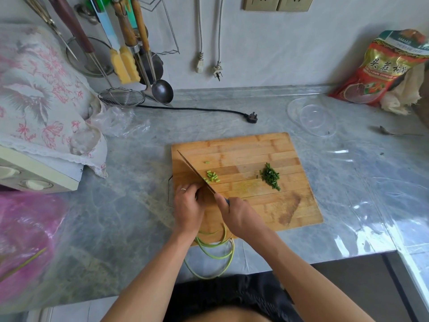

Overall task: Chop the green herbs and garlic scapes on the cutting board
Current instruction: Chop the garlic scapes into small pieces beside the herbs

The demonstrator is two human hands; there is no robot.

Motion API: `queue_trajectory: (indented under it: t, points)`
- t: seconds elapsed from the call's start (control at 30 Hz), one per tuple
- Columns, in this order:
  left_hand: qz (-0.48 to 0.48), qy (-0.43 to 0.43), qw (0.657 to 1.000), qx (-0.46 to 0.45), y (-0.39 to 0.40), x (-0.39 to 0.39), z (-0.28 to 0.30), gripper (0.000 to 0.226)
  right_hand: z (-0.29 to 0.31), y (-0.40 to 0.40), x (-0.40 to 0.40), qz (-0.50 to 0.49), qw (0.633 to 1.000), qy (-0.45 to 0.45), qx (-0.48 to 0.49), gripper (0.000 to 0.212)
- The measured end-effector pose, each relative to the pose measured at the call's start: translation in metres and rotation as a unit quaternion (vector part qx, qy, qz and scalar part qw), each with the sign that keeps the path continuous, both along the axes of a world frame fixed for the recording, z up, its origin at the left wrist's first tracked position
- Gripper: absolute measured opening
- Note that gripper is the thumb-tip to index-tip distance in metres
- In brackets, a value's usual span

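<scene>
A clear lid [311, 117] and a red bag [385, 68] sit far back on the table [130, 205]; a black plug [252, 118] lies behind the board [267, 205]. My right hand [239, 217] grips the knife [197, 171], blade across the board's left side. My left hand [188, 205], fingers curled, pins the scapes [214, 249] beside the blade; their tails hang off the near edge. Cut pieces [212, 177] lie just past the blade, chopped herbs [270, 176] to the right.

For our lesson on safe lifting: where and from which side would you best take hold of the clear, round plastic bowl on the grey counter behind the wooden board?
Grip the clear, round plastic bowl by its thin rim, coming from above at the near edge. It sits mouth up and shallow, so the walls give little to hold, and the rim stands free of the grey counter.
</scene>
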State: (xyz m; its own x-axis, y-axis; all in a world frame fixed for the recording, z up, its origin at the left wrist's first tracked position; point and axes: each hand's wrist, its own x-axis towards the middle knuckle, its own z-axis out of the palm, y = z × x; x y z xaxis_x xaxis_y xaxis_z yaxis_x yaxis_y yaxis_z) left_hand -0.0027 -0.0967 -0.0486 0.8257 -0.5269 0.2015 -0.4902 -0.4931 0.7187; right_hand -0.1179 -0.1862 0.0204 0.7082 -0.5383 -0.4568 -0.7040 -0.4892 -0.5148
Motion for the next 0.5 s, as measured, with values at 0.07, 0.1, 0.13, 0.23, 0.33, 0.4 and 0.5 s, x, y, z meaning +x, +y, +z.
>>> queue_trajectory:
  t: [0.07,0.1,0.13,0.23,0.33,0.4,0.5]
  points:
    - [0.004,-0.004,1.000,0.005,0.000,-0.002,-0.001,0.013,-0.004,0.000,-0.013,-0.027,0.999,-0.013,0.010,0.074]
    - [0.009,-0.006,1.000,0.009,0.000,-0.002,-0.002,0.012,-0.003,0.002,-0.016,-0.040,0.999,-0.016,0.009,0.067]
    - [0.016,-0.005,1.000,0.012,0.001,-0.003,-0.002,0.009,-0.002,0.003,-0.014,-0.047,0.999,-0.017,0.008,0.064]
    - [0.025,0.004,1.000,-0.003,0.000,0.000,-0.002,0.004,0.006,0.003,0.006,-0.032,0.999,-0.026,0.007,0.063]
    - [0.012,0.006,1.000,0.003,0.000,0.001,-0.001,0.003,0.007,0.001,0.012,-0.017,0.999,-0.026,0.008,0.066]
    - [0.004,-0.003,1.000,0.025,0.001,0.000,-0.002,0.006,0.003,0.000,-0.002,-0.034,0.999,-0.026,0.016,0.065]
    - [-0.004,-0.023,0.998,0.054,0.003,-0.002,-0.005,0.012,0.000,0.003,-0.015,-0.055,0.998,-0.018,0.009,0.064]
